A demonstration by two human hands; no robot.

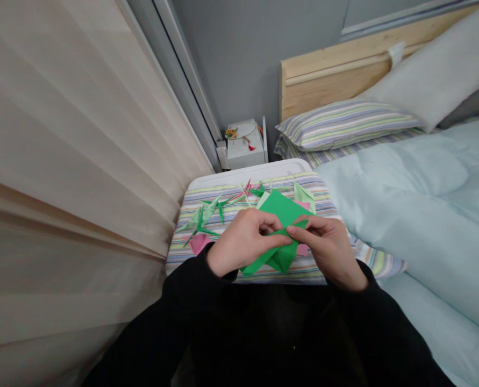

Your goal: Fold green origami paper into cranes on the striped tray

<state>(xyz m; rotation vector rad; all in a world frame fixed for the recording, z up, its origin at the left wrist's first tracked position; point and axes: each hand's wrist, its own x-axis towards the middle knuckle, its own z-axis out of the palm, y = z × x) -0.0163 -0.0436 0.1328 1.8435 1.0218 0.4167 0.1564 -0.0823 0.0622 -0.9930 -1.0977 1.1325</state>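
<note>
From the head camera, the left hand (245,239) and right hand (328,248) meet over a sheet of green origami paper (283,208), held just above a striped cloth (304,185) laid on a white board (247,174). The fingers (299,229) of both hands are together, pinching the paper from either side, with the fingertips almost meeting at a narrow flap; the exact contact is partly hidden. The sheet lies between and below the fingers, its lower corners hanging toward the black sleeves (186,287).

Ahead of the fingers lie pale green folded paper figures (304,194), and to their left is a pink paper scrap (199,243). A pale blue duvet (400,215) spreads to the right.

A loosened pinch could let the paper slip, skewing the flap. A dropped wrist could crush the nearby figures.
</note>
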